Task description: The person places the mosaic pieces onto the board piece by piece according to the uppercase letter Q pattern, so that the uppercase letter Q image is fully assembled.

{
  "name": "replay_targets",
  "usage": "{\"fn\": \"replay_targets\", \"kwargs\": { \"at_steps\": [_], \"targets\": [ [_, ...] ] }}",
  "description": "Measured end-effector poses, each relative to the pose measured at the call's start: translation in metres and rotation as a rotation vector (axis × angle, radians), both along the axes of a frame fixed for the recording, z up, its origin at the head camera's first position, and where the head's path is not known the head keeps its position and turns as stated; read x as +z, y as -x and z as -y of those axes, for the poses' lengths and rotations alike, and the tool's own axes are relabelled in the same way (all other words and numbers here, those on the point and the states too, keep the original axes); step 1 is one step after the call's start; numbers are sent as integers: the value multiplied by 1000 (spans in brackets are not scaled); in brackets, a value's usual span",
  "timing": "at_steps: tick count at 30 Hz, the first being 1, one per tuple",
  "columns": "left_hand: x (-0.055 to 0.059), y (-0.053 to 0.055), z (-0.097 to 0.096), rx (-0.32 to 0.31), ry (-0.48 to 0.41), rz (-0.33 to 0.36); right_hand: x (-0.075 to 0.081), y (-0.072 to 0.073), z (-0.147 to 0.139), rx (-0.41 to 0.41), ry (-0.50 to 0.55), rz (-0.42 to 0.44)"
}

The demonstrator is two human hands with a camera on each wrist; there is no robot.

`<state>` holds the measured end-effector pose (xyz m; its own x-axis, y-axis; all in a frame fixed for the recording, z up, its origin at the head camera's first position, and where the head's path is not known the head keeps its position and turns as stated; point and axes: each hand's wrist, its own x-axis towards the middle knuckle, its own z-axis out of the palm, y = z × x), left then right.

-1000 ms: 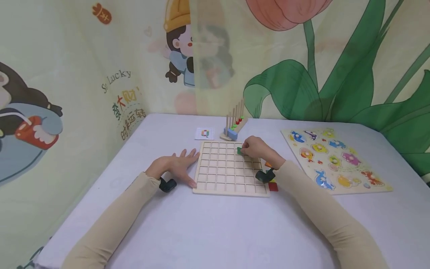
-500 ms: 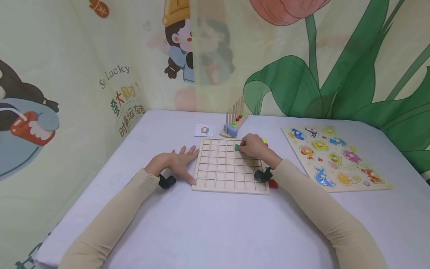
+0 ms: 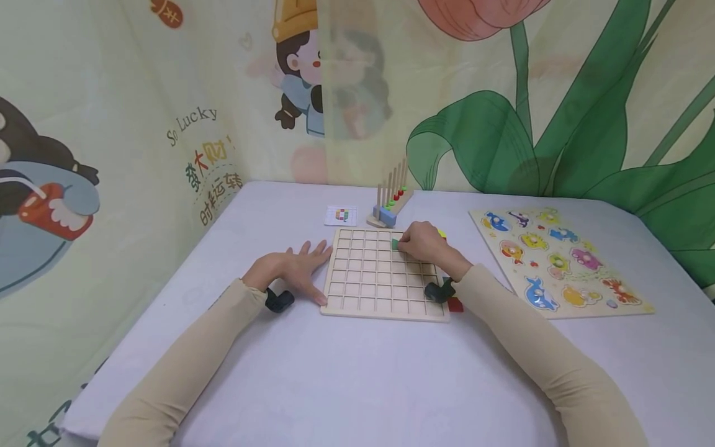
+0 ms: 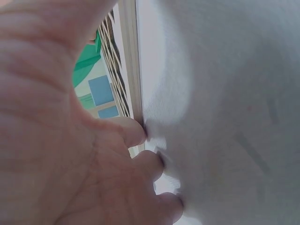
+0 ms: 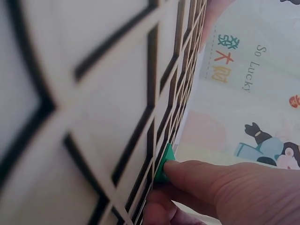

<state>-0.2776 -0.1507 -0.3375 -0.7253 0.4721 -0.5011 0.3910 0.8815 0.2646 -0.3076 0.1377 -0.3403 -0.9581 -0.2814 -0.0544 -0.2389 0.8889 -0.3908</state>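
Note:
A wooden grid board (image 3: 360, 270) lies flat on the white table. Near its far right corner my right hand (image 3: 422, 241) pinches a small green tile (image 3: 395, 244) between thumb and fingers. The right wrist view shows that green tile (image 5: 168, 153) right at the raised grid lines, the thumb pressed on its face. My left hand (image 3: 293, 271) rests spread at the board's left side, fingers straight, with thumb and fingertips at the edge. In the left wrist view the fingertips lie along the board's wooden side (image 4: 133, 61).
Beyond the board lie a card (image 3: 341, 215) with a coloured square pattern and a peg stand with a blue block (image 3: 384, 216). A red tile (image 3: 455, 305) and a yellow tile (image 3: 442, 234) show beside the right forearm and hand. An animal puzzle board (image 3: 516, 264) lies right.
My right hand has shifted slightly left over the grid with the green tile. A yellow tile beyond that hand has come into view. My left hand keeps its place at the board's edge.

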Motion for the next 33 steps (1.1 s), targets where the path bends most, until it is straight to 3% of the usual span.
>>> {"fn": "replay_targets", "kwargs": {
  "at_steps": [14,26,33],
  "targets": [
    [-1,1,-1,6,16,2,2,0,1,48,-64,-26],
    [0,1,-2,11,14,9,2,0,0,150,-173,-89],
    [-2,2,-3,17,30,-6,0,1,-2,183,-185,-113]
  ]
}}
